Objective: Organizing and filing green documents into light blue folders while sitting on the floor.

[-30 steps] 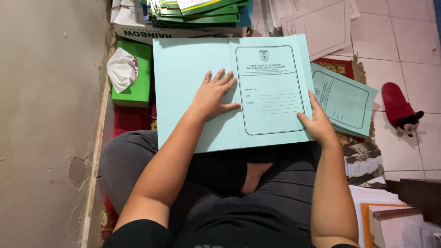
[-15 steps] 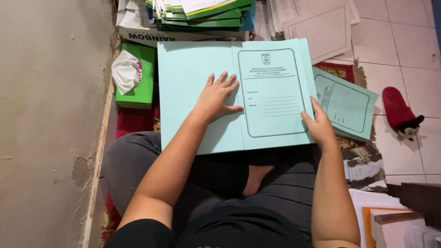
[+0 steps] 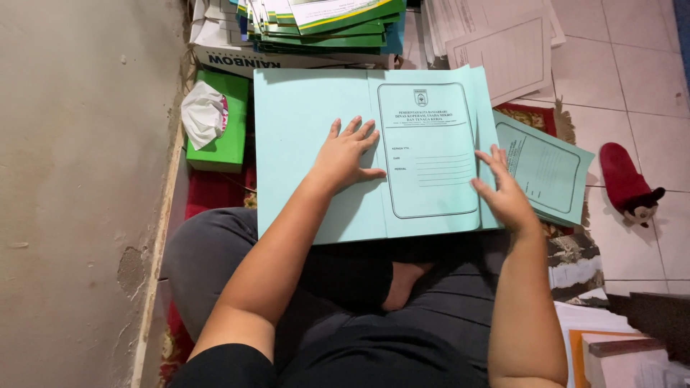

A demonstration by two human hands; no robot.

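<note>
A light teal paper folder [image 3: 424, 115] lies spread open across my lap, its printed cover panel on the right half. My left hand [image 3: 346, 154] rests flat on it beside the centre fold, fingers apart. My right hand [image 3: 503, 194] touches the folder's right edge with its fingertips, near the lower corner. More teal folders [image 3: 550, 169] lie stacked under and to the right of that edge.
A green tissue box [image 3: 223, 140] with a white tissue sits at the left by the wall [image 3: 79, 179]. A stack of green folders [image 3: 323, 21] on a box lies ahead, white sheets [image 3: 503, 50] beside it. A red slipper [image 3: 625, 183] lies on the tiled floor at right.
The open folder has slid slightly left and down on my lap. My right hand has shifted up along the folder's right edge. My left hand stays flat near the fold.
</note>
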